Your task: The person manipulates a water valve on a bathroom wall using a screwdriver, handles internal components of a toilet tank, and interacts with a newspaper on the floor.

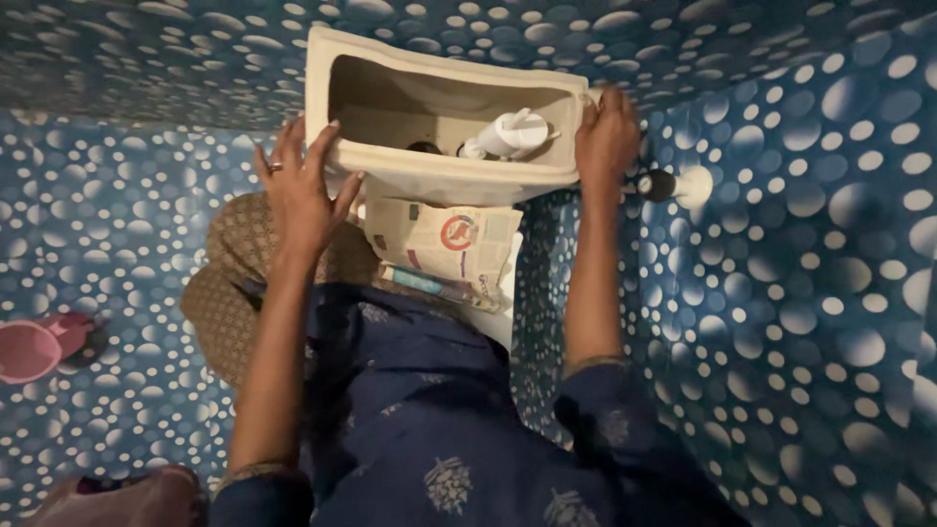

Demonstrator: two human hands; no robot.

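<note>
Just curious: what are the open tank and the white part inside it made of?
The tank looks like glazed ceramic: thick cream walls, smooth rounded rim. The white fitting inside seems to be moulded plastic, matte and thin-edged, though the dim light leaves that open.

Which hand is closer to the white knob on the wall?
Right. The right hand grips the tank's end beside the knob; the left hand is at the far end.

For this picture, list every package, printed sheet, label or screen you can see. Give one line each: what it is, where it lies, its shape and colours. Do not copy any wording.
Folded newspaper: lies just below the open toilet tank, between the left hand and the right hand; rectangular, cream with grey print and a round red mark.
Flat printed strip: under the newspaper's lower edge; long, narrow, teal and white; its kind is unclear.
Screens and signs: none visible.
</note>
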